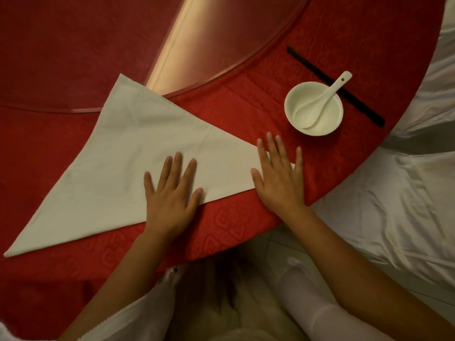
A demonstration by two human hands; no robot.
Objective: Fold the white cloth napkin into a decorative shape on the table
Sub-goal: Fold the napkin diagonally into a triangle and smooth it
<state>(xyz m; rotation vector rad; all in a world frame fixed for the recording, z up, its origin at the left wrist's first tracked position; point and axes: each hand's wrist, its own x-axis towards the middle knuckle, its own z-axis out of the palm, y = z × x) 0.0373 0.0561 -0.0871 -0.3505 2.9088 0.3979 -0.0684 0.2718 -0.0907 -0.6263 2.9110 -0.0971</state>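
The white cloth napkin [128,153] lies flat on the red tablecloth [234,225], folded into a large triangle. Its long edge runs from the lower left to the right. One corner points up toward the glass turntable. My left hand [172,200] rests palm down on the napkin near the middle of the long edge, fingers spread. My right hand [278,173] presses flat on the napkin's right corner, fingers apart, covering most of the tip. Neither hand grips the cloth.
A white bowl [317,124] holding a white ceramic spoon [320,99] stands right of the napkin, beside black chopsticks [307,64]. A glass turntable [209,38] fills the far centre. The table's curved edge runs close under my wrists. White satin chair covers [394,205] lie at right.
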